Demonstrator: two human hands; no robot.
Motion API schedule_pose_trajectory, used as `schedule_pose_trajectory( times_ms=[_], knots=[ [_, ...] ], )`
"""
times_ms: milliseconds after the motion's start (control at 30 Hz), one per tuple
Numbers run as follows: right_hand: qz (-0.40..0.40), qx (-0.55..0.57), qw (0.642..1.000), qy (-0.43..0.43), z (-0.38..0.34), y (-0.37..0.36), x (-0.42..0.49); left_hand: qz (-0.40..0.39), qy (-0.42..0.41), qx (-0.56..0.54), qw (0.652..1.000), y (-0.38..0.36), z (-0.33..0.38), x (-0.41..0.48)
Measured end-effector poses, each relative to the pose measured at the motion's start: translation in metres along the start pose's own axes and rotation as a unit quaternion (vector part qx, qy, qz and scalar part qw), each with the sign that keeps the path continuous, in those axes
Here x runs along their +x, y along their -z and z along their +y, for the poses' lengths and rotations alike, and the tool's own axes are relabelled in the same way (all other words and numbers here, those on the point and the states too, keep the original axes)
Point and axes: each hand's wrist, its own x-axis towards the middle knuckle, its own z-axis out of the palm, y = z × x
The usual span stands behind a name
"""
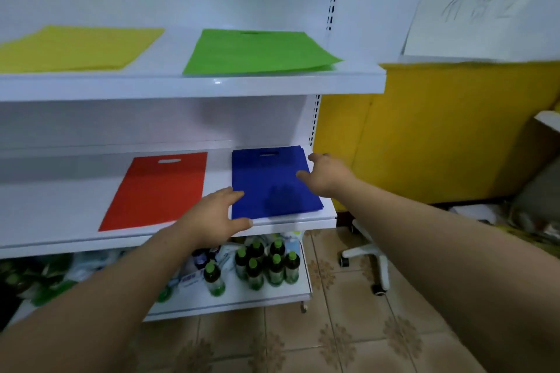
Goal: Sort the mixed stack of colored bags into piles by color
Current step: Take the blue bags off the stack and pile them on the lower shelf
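A pile of blue bags lies flat at the right end of the middle shelf. My left hand touches the pile's near left corner with straight fingers. My right hand rests against its right edge, fingers relaxed. Left of the blue pile, a red bag with a cut-out handle lies flat. On the upper shelf sit a yellow bag at the left and a green bag at the right.
Several green-capped bottles and packets crowd the bottom shelf. A white office chair base stands on the tiled floor to the right. Behind it is a yellow wall panel, with a white paper sheet above.
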Motion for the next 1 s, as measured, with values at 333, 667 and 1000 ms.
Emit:
schedule_pose_trajectory(
  times_ms=[333,667,1000],
  knots=[
    [0.107,0.019,0.993,0.055,-0.121,0.105,-0.153,0.128,-0.055,0.017,0.99,0.11,-0.001,-0.168],
    [0.135,0.03,0.978,0.154,-0.249,0.159,-0.177,0.215,-0.001,0.002,0.977,0.201,-0.061,-0.25],
    [0.144,0.059,0.961,0.229,-0.352,0.182,-0.078,0.294,0.081,0.032,0.952,0.285,-0.138,-0.235]
  ],
)
